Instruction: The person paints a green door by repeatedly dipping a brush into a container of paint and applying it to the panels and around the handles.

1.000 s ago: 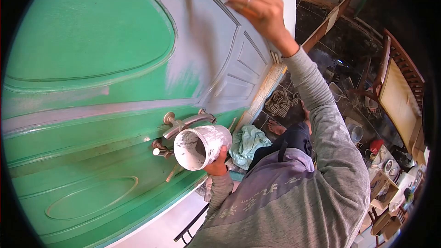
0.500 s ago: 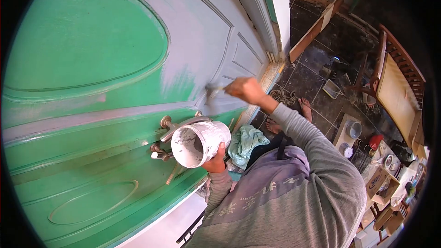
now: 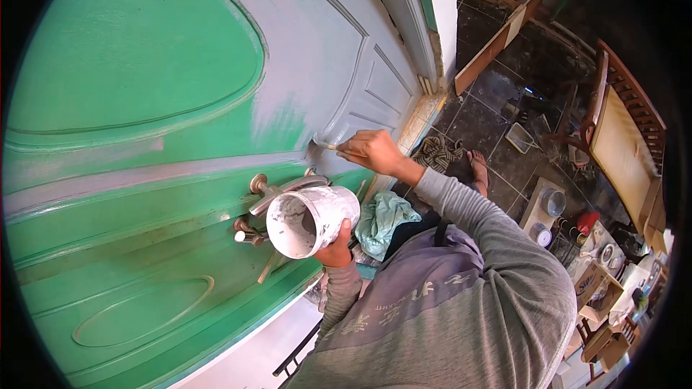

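My right hand (image 3: 373, 153) grips the handle of a paintbrush (image 3: 324, 144). Its bristles are against the door (image 3: 130, 36), at a corner of the moulding where grey paint borders green. Green covers the oval panel and the lower rails; grey lies over the panel area nearer the frame, with streaky edges. In my left hand (image 3: 336, 246) is a white paint tub (image 3: 306, 223), tilted so its mouth faces left, smeared with grey paint inside and out. Just behind the tub, a metal door handle (image 3: 277, 193) and a lock knob (image 3: 249, 234) stick out from the door.
A pale green cloth or bag (image 3: 386, 223) hangs beside the tub. On the dark tiled floor are a rolled patterned mat (image 3: 436, 155), a paint tray (image 3: 520, 137) and a long board (image 3: 497, 43). A wooden bench (image 3: 627, 144) and a cardboard box (image 3: 598, 289) stand to the right.
My right hand has moved slightly left and down with the brush, bringing the bristles to the moulding corner. The tub in my left hand has shifted very slightly.
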`<state>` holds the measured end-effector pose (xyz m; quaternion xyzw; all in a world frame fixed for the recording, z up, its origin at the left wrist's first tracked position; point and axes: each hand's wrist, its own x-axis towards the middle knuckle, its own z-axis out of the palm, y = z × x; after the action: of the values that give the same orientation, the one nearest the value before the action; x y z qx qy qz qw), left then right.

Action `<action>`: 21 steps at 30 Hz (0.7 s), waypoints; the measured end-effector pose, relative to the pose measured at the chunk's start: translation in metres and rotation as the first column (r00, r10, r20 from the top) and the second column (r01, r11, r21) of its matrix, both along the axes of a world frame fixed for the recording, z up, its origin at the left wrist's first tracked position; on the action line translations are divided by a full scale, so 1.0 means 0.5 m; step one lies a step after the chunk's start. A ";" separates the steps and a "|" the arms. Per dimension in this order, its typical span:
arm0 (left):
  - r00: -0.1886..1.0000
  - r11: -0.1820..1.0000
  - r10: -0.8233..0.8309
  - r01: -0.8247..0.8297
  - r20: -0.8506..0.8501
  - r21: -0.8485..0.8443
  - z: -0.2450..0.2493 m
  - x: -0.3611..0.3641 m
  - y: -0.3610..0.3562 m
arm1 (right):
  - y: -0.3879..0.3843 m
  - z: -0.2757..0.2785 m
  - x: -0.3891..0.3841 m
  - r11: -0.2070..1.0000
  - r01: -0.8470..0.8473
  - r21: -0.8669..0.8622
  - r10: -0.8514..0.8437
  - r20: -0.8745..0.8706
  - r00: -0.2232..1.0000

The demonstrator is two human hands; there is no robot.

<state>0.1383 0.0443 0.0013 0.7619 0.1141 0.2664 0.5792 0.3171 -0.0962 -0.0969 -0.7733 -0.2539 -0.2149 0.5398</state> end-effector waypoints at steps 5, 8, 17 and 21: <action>1.000 0.999 -0.011 0.012 0.019 -0.031 0.000 -0.004 0.003 | -0.111 0.175 0.092 0.859 0.430 0.279 -0.473 0.108 0.875; 1.000 0.999 0.015 -0.015 0.007 0.041 -0.001 -0.013 0.007 | -0.034 0.100 0.096 0.915 0.331 0.229 -0.365 0.123 0.923; 0.999 0.998 0.038 -0.037 0.006 -0.046 0.010 -0.013 0.006 | 0.014 0.065 0.001 0.950 -0.298 0.096 0.306 -0.078 0.949; 0.999 0.997 0.037 -0.037 -0.004 -0.074 0.014 -0.021 0.002 | -0.075 0.085 0.148 0.977 0.064 0.205 -0.071 0.028 0.997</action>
<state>0.1278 0.0452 0.0085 0.7382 0.1388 0.2716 0.6017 0.3912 -0.1338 -0.0546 -0.7184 -0.2134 -0.2714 0.6039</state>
